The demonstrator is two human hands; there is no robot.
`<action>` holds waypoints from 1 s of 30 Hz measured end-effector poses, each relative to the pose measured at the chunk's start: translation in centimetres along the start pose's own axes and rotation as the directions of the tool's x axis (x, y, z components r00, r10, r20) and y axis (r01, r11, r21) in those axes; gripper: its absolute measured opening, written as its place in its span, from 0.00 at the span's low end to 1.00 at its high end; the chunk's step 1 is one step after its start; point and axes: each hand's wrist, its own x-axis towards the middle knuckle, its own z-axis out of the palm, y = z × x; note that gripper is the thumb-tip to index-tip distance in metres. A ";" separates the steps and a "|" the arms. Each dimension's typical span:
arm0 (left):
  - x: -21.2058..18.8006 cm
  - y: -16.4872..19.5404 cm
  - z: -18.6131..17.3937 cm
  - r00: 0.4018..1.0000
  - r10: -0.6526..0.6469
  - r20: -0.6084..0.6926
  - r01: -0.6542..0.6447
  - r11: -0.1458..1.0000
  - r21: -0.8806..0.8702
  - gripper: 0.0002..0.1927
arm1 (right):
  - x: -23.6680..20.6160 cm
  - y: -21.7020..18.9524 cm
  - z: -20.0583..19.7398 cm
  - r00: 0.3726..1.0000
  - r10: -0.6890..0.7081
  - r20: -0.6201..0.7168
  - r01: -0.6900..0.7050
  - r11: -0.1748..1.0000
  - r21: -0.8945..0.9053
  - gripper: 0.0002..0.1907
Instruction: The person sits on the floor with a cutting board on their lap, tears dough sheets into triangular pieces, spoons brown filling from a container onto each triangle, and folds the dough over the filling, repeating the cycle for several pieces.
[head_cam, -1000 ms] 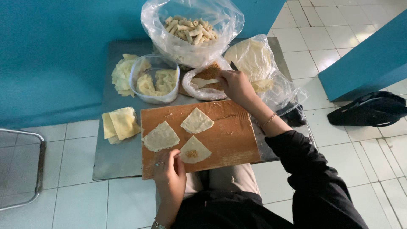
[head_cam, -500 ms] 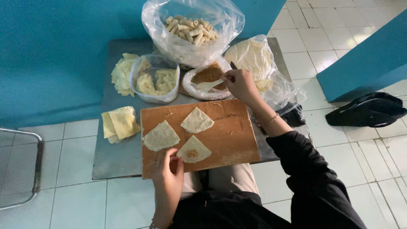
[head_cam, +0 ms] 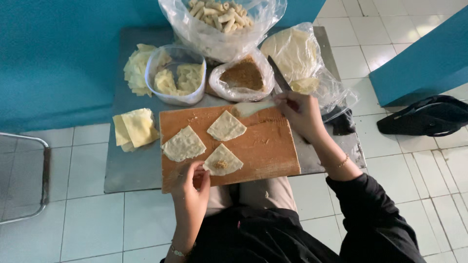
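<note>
My right hand [head_cam: 301, 113] holds a pale spoon [head_cam: 251, 108] whose tip hovers over the far edge of the wooden cutting board [head_cam: 263, 151], close to the upper triangular pastry sheet [head_cam: 226, 126]. My left hand [head_cam: 191, 187] rests on the board's near edge, fingertips next to the lower pastry sheet [head_cam: 222, 161], which carries a small dab of brown filling. A third sheet [head_cam: 183, 144] lies bare at the left. A bag of brown filling [head_cam: 242, 75] stands just beyond the board.
On the grey metal table [head_cam: 131, 170] are a plastic tub of folded pastries [head_cam: 176, 80], a stack of cut sheets [head_cam: 134, 127], a bag of rolled pastries [head_cam: 219, 19], a bag of round wrappers [head_cam: 295, 51] and a knife [head_cam: 280, 75]. A black bag [head_cam: 424, 117] lies on the tiled floor.
My right hand has drawn back from the bag of brown filling with the spoon and moved over the board's far edge. My left hand has stayed at the near edge.
</note>
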 end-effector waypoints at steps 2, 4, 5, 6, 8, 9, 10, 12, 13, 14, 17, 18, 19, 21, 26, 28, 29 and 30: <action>0.1 -0.1 0.0 1.000 0.025 -0.006 -0.025 1.000 -0.004 0.13 | -2.3 -0.7 0.5 0.997 0.018 0.072 -0.018 1.000 0.000 0.08; 0.2 -0.2 0.1 1.000 -0.008 0.006 0.009 0.999 -0.047 0.13 | -4.4 -1.5 1.4 0.993 0.006 0.120 -0.008 1.000 0.016 0.07; 0.2 -0.2 0.1 1.000 -0.024 0.013 0.025 0.997 -0.068 0.13 | -5.1 -1.8 1.8 0.991 -0.045 0.129 0.043 0.999 0.014 0.06; 0.2 -0.2 0.1 1.000 -0.009 0.010 0.010 0.998 -0.068 0.13 | -5.7 -2.2 2.1 0.986 -0.095 0.138 0.094 0.995 0.013 0.06; 0.3 -0.2 0.2 1.000 0.021 0.002 -0.021 0.997 -0.069 0.13 | -6.6 -2.8 2.5 0.968 -0.212 0.132 0.213 0.977 0.003 0.05; 0.3 -0.2 0.2 1.000 0.020 -0.004 -0.020 0.998 -0.059 0.13 | -7.0 -3.1 2.6 0.954 -0.276 0.118 0.279 0.960 -0.005 0.05; 0.4 -0.1 0.2 1.000 0.019 -0.010 -0.019 0.999 -0.050 0.13 | -7.4 -3.4 2.6 0.935 -0.340 0.105 0.343 0.939 -0.015 0.05; 0.5 0.0 0.2 0.999 0.032 -0.019 -0.033 0.999 -0.040 0.14 | -8.3 -3.9 2.8 0.908 -0.408 0.096 0.415 0.908 -0.060 0.07; 0.6 0.0 0.2 0.999 0.047 -0.022 -0.047 0.998 -0.039 0.13 | -8.7 -4.2 2.9 0.893 -0.441 0.092 0.448 0.890 -0.082 0.09; 0.6 0.1 0.1 0.998 0.060 -0.023 -0.061 0.997 -0.038 0.13 | -9.1 -4.4 3.0 0.882 -0.461 0.100 0.470 0.877 -0.104 0.09; 0.7 0.2 0.0 0.998 0.066 -0.004 -0.066 0.997 -0.027 0.13 | -9.9 -5.0 3.1 0.829 -0.546 0.125 0.560 0.815 -0.153 0.13; 0.7 0.3 0.0 0.998 0.063 -0.001 -0.063 0.998 -0.023 0.14 | -10.0 -5.2 2.9 0.796 -0.591 0.132 0.605 0.780 -0.159 0.16; 0.7 0.3 -0.1 0.998 0.059 0.002 -0.059 0.998 -0.019 0.14 | -10.1 -5.4 2.8 0.761 -0.634 0.141 0.649 0.743 -0.165 0.18; 0.8 0.4 -0.1 0.998 0.059 0.007 -0.059 0.998 -0.002 0.14 | -10.1 -5.7 2.3 0.679 -0.707 0.198 0.734 0.653 -0.187 0.22; 1.2 0.5 0.0 1.000 0.026 0.009 -0.026 1.000 -0.001 0.15 | -10.1 -6.7 1.3 0.558 -0.788 0.261 0.829 0.519 -0.207 0.27; 1.3 0.6 0.1 1.000 0.006 0.028 -0.007 1.000 0.028 0.15 | -10.3 -7.0 1.1 0.546 -0.799 0.252 0.836 0.499 -0.228 0.27; 1.4 0.6 0.1 0.999 -0.004 0.036 0.002 0.999 0.043 0.16 | -10.2 -7.0 1.1 0.545 -0.799 0.254 0.837 0.496 -0.232 0.27; 1.4 0.7 0.1 0.999 -0.003 0.038 0.002 0.999 0.046 0.16 | -10.2 -7.0 1.0 0.545 -0.798 0.257 0.836 0.495 -0.237 0.27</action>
